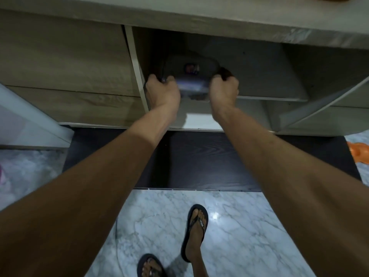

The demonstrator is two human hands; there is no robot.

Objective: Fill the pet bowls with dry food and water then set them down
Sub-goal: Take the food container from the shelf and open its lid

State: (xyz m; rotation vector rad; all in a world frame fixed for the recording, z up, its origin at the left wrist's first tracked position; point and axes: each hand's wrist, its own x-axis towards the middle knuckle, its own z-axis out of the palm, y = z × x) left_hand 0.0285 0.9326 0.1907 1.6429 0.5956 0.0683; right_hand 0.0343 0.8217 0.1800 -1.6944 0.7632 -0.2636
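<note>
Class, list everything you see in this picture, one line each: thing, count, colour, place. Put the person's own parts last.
countertop: one, grey, across the top.
cabinet: one, light wood grain, under the countertop, middle compartment open.
package: one, grey-purple, blurred, on the shelf in the open compartment.
dark panel: one, black wood grain, at the cabinet's foot.
floor: one, white-grey marble, at the bottom.
orange object: one, at the right edge, too cut off to name.
flip-flops: two, black, on the feet.
left hand: one, grips the package's left end.
right hand: one, grips its right end.
</note>
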